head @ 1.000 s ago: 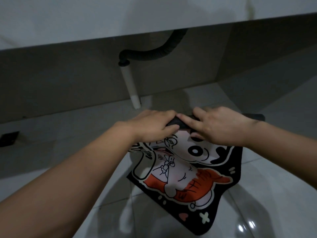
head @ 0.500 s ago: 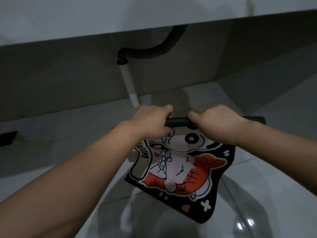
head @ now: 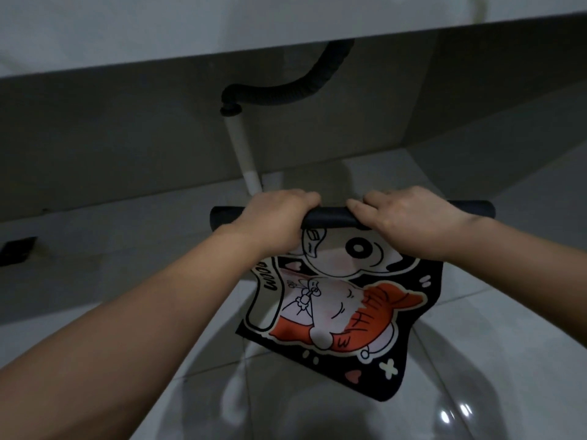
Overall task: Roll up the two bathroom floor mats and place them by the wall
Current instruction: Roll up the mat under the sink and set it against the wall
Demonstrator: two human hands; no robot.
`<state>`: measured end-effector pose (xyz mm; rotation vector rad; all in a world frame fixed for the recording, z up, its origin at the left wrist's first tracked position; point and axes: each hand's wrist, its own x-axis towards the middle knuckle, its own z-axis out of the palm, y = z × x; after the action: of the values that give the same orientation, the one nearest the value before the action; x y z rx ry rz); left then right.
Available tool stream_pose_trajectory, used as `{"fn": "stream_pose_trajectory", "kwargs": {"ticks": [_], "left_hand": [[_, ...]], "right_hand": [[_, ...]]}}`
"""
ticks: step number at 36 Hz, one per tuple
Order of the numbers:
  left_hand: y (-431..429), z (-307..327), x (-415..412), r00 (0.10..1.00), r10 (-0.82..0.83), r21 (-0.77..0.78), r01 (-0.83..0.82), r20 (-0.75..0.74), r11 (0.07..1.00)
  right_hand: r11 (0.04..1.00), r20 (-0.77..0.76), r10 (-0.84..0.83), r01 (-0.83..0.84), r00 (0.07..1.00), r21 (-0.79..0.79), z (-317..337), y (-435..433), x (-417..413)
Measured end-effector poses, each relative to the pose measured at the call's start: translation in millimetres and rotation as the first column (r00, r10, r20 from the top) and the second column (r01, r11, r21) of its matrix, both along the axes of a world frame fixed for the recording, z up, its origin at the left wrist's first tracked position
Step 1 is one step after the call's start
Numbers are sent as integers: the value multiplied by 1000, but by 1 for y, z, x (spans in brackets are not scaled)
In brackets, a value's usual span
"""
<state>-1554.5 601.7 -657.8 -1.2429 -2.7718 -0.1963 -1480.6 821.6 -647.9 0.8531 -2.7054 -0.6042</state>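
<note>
A black floor mat (head: 330, 315) with a cartoon print in white and orange hangs in front of me, its top part wound into a dark roll. My left hand (head: 276, 217) is shut over the left half of the roll. My right hand (head: 409, 217) is shut over the right half. A short stretch of roll shows between the two hands, and both roll ends stick out past them. The mat's loose lower end hangs above the floor tiles, curled slightly. Only this one mat is in view.
A white drain pipe (head: 243, 154) joined to a black corrugated hose (head: 286, 93) stands just behind the mat, under a light counter (head: 190, 27). A grey wall (head: 111, 138) runs behind. Glossy tiled floor (head: 476, 360) lies below. A dark square fitting (head: 17, 250) sits at far left.
Both hands have gone from flat on the roll to curled around it and have spread apart. The mat has lifted and the hanging printed part has grown shorter.
</note>
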Motion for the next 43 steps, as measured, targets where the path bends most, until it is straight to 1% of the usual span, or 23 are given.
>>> {"fn": "stream_pose_trajectory", "kwargs": {"ticks": [3, 5, 7, 9, 11, 12, 13, 15, 16, 17, 18, 19, 21, 22, 24, 27, 30, 32, 34, 37, 39, 41, 43], "left_hand": [[1, -2, 1, 993, 46, 52, -41, -111, 998], [2, -3, 3, 983, 36, 56, -27, -181, 998], [3, -5, 5, 982, 25, 43, -17, -188, 999], [3, -6, 5, 989, 29, 6, -28, -142, 1000], [6, -2, 4, 1000, 20, -75, -22, -18, 997], [8, 1, 3, 995, 32, -115, -22, 89, 993], [8, 5, 1, 972, 64, -139, -32, 226, 990], [7, 12, -5, 867, 116, -134, -57, 485, 989], [5, 14, -7, 821, 120, -128, -57, 558, 990], [4, 13, -8, 797, 113, -127, -46, 593, 991], [3, 11, -8, 801, 104, -132, -31, 590, 991], [3, 7, -6, 837, 90, -139, -17, 540, 990], [5, -1, -2, 945, 27, -129, 16, 325, 992], [6, -4, -1, 973, -6, -98, 30, 232, 995], [7, -10, 3, 993, -54, -32, 58, 102, 998], [9, -14, 8, 991, -91, 10, 92, -99, 996], [14, -14, 10, 980, -118, 49, 127, -163, 991], [15, -14, 9, 980, -112, 35, 120, -165, 992], [13, -13, 7, 983, -91, 8, 93, -157, 996], [12, -9, 5, 995, -36, -31, 33, -98, 999], [12, -2, 3, 1000, 22, -83, -21, 16, 996], [12, 2, 0, 986, 74, -129, -55, 148, 990], [11, -1, -2, 955, 80, -110, -51, 287, 993]], "right_hand": [[1000, 12, -21, 21, 1000, 23, 2, 3, -3], [999, 10, -19, 19, 1000, 30, 4, 4, -3], [999, 8, -11, 11, 1000, 41, 4, 5, -3], [998, 11, -9, 9, 1000, 69, 2, 4, -2], [995, 20, -9, 7, 1000, 104, 0, 2, -1], [993, 24, -6, 3, 1000, 117, -1, 1, 0], [993, 23, 4, -7, 1000, 121, 0, 0, 2], [995, 7, 38, -38, 999, 89, 1, -1, 4], [996, 0, 55, -55, 999, 69, 1, -3, 5], [996, -4, 70, -70, 998, 53, 0, -5, 5], [996, -1, 81, -81, 997, 40, -1, -7, 5], [996, 9, 83, -84, 996, 29, -1, -8, 4], [999, 39, 44, -44, 998, 7, -2, -9, 2], [1000, 60, -2, 3, 998, -19, -1, -9, 1], [986, 153, -118, 134, 981, -98, 4, -8, -4], [926, 347, -253, 330, 903, -185, 13, -8, -10], [869, 486, -269, 427, 832, -250, 12, -10, -14], [855, 529, -240, 435, 814, -282, 9, -14, -12], [891, 454, -215, 364, 865, -271, 4, -16, -11], [952, 237, -171, 222, 956, -211, -2, -17, -11], [982, 111, -89, 106, 990, -154, -6, -18, -11], [995, 10, -14, 15, 1000, -98, -6, -19, -9], [997, -53, 26, -30, 998, -71, -7, -21, -6]]}}
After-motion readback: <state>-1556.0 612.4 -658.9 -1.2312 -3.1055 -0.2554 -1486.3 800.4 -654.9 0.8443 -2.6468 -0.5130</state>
